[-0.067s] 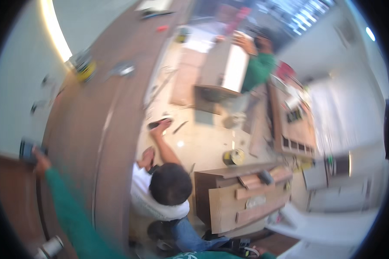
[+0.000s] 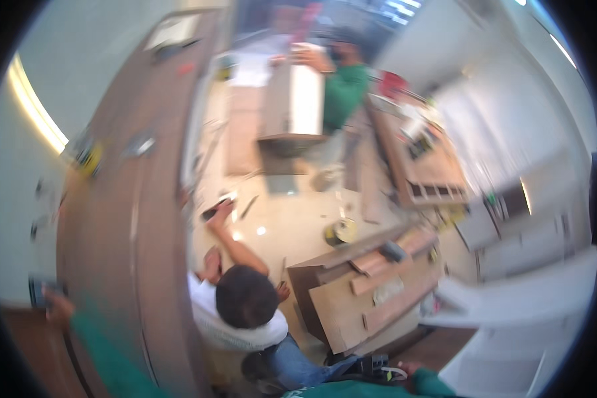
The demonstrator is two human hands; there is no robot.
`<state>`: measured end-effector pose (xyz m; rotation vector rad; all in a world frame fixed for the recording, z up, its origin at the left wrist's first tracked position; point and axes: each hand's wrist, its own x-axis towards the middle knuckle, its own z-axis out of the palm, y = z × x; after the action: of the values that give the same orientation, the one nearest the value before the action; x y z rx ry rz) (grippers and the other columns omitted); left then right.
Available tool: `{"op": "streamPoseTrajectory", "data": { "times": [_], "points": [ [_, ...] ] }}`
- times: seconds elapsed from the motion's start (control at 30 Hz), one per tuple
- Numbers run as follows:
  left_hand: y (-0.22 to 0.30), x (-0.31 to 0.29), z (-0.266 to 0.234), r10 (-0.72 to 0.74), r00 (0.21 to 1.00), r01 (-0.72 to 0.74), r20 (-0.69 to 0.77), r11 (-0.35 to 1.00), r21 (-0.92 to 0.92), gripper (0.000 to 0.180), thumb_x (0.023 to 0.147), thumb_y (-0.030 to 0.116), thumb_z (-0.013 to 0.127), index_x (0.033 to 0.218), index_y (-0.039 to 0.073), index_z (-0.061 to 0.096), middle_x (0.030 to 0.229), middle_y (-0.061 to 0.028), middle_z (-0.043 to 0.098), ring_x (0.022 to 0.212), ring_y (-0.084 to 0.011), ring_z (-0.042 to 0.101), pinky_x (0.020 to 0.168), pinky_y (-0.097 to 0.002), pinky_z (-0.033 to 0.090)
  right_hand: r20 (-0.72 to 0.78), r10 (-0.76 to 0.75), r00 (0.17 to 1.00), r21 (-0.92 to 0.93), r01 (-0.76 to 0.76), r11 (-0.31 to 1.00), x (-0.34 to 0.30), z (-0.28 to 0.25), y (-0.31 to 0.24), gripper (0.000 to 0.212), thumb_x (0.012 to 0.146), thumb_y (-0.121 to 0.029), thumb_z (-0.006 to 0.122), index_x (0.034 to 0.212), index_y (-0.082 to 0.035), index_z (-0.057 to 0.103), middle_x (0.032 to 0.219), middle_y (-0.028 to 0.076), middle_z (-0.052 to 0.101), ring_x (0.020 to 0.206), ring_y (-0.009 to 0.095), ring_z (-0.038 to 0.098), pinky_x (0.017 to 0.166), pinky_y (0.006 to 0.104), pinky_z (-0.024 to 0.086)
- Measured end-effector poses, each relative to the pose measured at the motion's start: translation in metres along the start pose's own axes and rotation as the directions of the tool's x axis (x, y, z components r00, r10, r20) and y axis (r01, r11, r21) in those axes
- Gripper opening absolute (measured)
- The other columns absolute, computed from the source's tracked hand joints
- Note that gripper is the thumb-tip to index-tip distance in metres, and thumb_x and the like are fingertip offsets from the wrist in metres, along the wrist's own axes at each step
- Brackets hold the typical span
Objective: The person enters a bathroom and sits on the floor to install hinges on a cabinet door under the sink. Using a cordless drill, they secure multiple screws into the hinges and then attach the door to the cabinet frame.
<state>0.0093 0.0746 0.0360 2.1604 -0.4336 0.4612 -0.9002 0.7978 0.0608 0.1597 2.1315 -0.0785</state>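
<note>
Left forearm [image 2: 109, 355], green-sleeved, is slanting from the lower edge up toward the left rim. Left hand [image 2: 58, 307] is extending beyond the cuff, pointing up and left; motion is blurring its fingers, grip unreadable. Right hand [image 2: 411, 367] is sitting low, right of centre, near the green-clad torso [image 2: 361, 390]; its finger pose is blurring too. Right sleeve [image 2: 433, 383] is running off the lower edge.

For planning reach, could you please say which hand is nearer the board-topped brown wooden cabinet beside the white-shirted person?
The right hand, just below the cabinet in view; the left hand is far left, past the white-shirted person.
</note>
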Motion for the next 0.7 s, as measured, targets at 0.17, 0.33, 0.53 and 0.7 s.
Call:
{"op": "streamPoseTrajectory", "data": {
  "times": [0.17, 0.33, 0.53, 0.7],
  "points": [
    [0.125, -0.077, -0.062, 0.64, 0.605, -0.779, -0.474, 0.599, -0.185, 0.047, 0.098, 0.036, 0.072, 0.12, -0.006, 0.072, 0.117, -0.0231, 0.072, 0.106, -0.046, 0.068, 0.103, -0.0699, 0.047, 0.054, 0.192, 0.98, 0.126, -0.197, 0.972, -0.01, 0.037, 0.053, 0.052, 0.106, -0.051, 0.064, 0.104, -0.001, 0.079, 0.09, 0.012, 0.079, 0.078, 0.026, 0.076, 0.072, 0.0438, 0.061],
    [0.246, -0.297, -0.202, 0.942, 0.302, -0.711, -0.143, 0.123, -0.693, 0.047, 0.1, 0.037, 0.073, 0.13, 0.0, 0.071, 0.128, -0.0174, 0.072, 0.119, -0.0315, 0.069, 0.104, -0.0423, 0.055, 0.117, 0.167, 0.979, 0.301, -0.195, 0.933, -0.002, 0.081, 0.154, 0.059, 0.1, -0.058, 0.067, 0.123, -0.004, 0.075, 0.11, 0.009, 0.079, 0.09, 0.025, 0.077, 0.079, 0.0438, 0.063],
    [0.107, -0.592, -0.359, 0.632, -0.696, -0.168, 0.341, 0.318, -0.933, 0.036, 0.092, 0.018, 0.079, 0.122, 0.0, 0.071, 0.119, -0.0209, 0.073, 0.115, -0.0375, 0.067, 0.101, -0.0452, 0.052, 0.18, 0.198, 0.964, 0.608, -0.267, 0.748, 0.038, 0.141, 0.276, 0.062, 0.101, -0.058, 0.067, 0.127, -0.002, 0.072, 0.109, 0.007, 0.077, 0.083, 0.024, 0.074, 0.078, 0.0445, 0.062],
    [-0.092, -0.688, -0.417, -0.409, -0.764, -0.642, 0.499, 0.398, -0.656, 0.082, 0.097, 0.066, 0.062, 0.148, 0.001, 0.062, 0.146, -0.0251, 0.064, 0.137, -0.0399, 0.058, 0.112, -0.0478, 0.047, 0.4, 0.127, 0.908, 0.477, -0.325, 0.816, 0.079, 0.147, 0.345, 0.065, 0.103, -0.058, 0.063, 0.138, -0.004, 0.066, 0.125, 0.011, 0.075, 0.102, 0.026, 0.075, 0.085, 0.0447, 0.062]
  ]
}}
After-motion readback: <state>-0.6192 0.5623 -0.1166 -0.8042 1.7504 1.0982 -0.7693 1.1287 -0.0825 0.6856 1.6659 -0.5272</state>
